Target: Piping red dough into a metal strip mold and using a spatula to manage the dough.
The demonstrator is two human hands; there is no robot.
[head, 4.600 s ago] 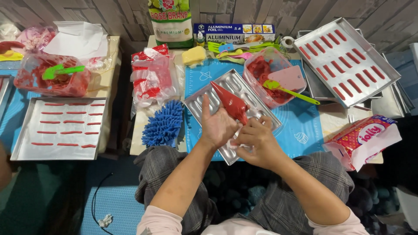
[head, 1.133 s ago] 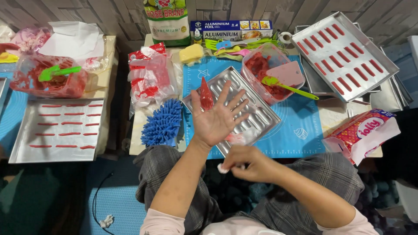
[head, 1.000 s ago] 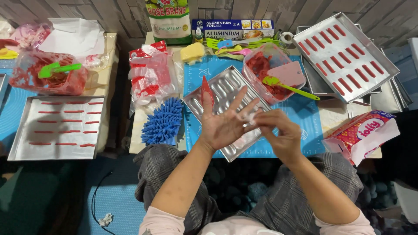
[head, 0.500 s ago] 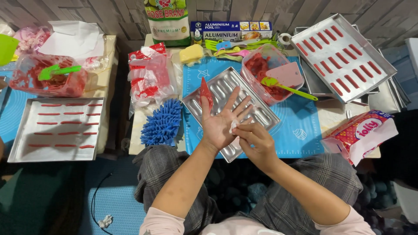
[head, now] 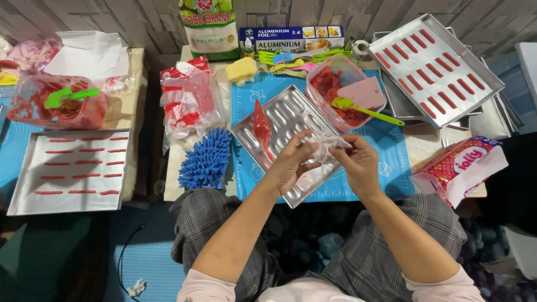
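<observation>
Head view: both hands work a clear plastic piece (head: 327, 148) over the metal mould tray (head: 291, 140).

Left hand (head: 291, 165) and right hand (head: 358, 162) pinch it; its shape is hard to make out, and the hands hide part of the tray.

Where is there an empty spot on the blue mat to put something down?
Bare blue mat shows between the right hand and the red-and-white packet, below the green spatula. A thin strip lies by the blue fluffy mitt. The middle is crowded: the silver mould tray, the red piping bag and the left hand.
</observation>
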